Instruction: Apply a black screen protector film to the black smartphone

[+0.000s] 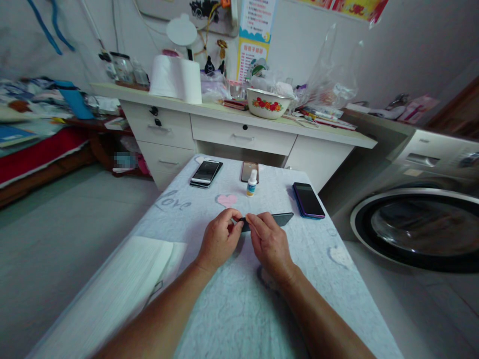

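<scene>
A dark, flat phone-like slab [283,218] is held just above the cloth-covered table [232,309], its right end sticking out beyond my fingers. My left hand [220,237] pinches its left end between thumb and fingers. Close beside it, my right hand [271,244] has its fingers pressed together at the same end, over the slab's near side. Any small item between the fingertips is too small to make out. Beyond the hands stands a small white bottle [252,183] with a blue and yellow label, in front of a brown-gold phone [247,171] lying flat.
Stacked phones [206,172] lie at the table's far left, and more phones [309,200] at the right. White paper sheets [123,279] cover the near left. Behind stands a white desk [220,128] with a floral bowl [268,103]; a washing machine [422,199] is at right.
</scene>
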`<state>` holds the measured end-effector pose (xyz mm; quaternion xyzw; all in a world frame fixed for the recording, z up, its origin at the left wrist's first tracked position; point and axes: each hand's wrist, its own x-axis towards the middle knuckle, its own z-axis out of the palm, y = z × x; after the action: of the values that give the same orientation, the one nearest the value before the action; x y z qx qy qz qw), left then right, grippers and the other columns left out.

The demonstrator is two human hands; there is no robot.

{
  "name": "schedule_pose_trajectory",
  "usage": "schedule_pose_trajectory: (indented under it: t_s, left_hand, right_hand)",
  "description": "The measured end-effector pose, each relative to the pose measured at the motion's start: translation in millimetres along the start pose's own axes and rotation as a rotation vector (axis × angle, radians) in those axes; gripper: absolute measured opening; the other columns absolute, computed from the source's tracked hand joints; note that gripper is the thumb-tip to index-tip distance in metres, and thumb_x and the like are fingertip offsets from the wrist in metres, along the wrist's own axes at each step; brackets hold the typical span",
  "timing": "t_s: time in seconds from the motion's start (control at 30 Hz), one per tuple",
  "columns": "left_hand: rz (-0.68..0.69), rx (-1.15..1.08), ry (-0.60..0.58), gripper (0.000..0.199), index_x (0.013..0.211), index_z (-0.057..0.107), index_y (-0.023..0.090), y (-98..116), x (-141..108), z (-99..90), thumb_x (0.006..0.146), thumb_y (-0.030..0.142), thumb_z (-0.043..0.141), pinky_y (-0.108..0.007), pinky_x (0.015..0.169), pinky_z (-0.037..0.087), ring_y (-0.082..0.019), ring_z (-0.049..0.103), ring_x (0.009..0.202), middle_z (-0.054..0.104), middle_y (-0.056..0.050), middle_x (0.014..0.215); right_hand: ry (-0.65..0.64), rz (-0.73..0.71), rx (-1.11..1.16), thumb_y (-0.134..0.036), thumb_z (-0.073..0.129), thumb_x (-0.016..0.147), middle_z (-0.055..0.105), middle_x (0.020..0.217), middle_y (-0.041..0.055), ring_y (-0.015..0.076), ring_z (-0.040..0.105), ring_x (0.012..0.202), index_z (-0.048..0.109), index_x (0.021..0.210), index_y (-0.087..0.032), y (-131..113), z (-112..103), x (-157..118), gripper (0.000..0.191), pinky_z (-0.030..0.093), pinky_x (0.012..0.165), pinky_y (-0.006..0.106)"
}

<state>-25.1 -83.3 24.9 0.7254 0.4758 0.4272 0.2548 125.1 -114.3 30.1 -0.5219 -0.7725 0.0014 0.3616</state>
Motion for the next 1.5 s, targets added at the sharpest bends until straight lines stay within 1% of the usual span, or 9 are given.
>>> schedule_pose_trajectory:
  t_s: [0.33,0.6,0.83,1.0,1.17,1.5]
  left_hand:
    - [0.009,-0.004,0.008,0.006,0.088,0.055,0.02,1.0,0.4,-0.5,0.083,0.019,0.052,-0.021,0.057,0.04,-0.01,0.056,0.058,0.063,0.003,0.073]
    - [-0.004,-0.016,0.002,0.006,0.089,0.055,0.02,-0.4,0.0,0.8,0.084,0.019,0.052,-0.021,0.058,0.04,-0.009,0.055,0.057,0.063,0.003,0.076]
    - [0.004,-0.002,0.0,0.006,0.088,0.055,0.02,-1.3,0.3,1.0,0.084,0.02,0.051,-0.021,0.057,0.04,-0.01,0.056,0.058,0.062,0.003,0.072]
    - [0.013,-0.002,-0.001,0.006,0.088,0.055,0.02,-0.6,0.4,0.1,0.084,0.019,0.051,-0.021,0.057,0.04,-0.01,0.056,0.057,0.062,0.003,0.072]
    - [0.008,-0.018,-0.001,0.006,0.088,0.055,0.02,0.1,0.6,-0.4,0.083,0.019,0.051,-0.022,0.059,0.04,-0.01,0.055,0.057,0.063,0.003,0.075]
    - [-0.001,-0.023,-0.001,0.006,0.088,0.056,0.019,-0.4,0.2,-0.1,0.084,0.02,0.052,-0.022,0.059,0.039,-0.01,0.055,0.058,0.065,0.002,0.078]
  right_hand:
    - [0.01,-0.007,0.002,-0.018,0.042,0.095,0.06,0.095,0.0062,0.0143,0.06,0.082,0.058,0.12,-0.02,0.8,0.4,0.1,0.03,0.05,0.071,0.024]
    - [0.002,0.001,-0.011,-0.02,0.041,0.096,0.06,0.095,0.0063,0.0143,0.06,0.082,0.059,0.118,-0.02,1.3,1.2,-0.1,0.029,0.05,0.072,0.023]
    - [0.011,0.005,-0.017,-0.02,0.042,0.096,0.061,0.094,0.0062,0.0144,0.06,0.081,0.06,0.119,-0.021,0.4,0.1,0.1,0.03,0.05,0.071,0.024]
    - [0.007,0.01,0.01,-0.02,0.041,0.096,0.06,0.095,0.0061,0.0146,0.061,0.084,0.06,0.118,-0.021,0.9,0.6,-0.1,0.029,0.051,0.074,0.024]
    - [-0.003,0.0,0.021,-0.019,0.042,0.095,0.06,0.097,0.0066,0.0152,0.061,0.085,0.058,0.121,-0.02,2.7,1.9,-0.4,0.031,0.051,0.077,0.025]
    - [0.01,-0.001,0.027,-0.016,0.043,0.094,0.061,0.096,0.0069,0.0148,0.06,0.085,0.059,0.119,-0.018,1.7,0.1,-0.2,0.03,0.051,0.078,0.025]
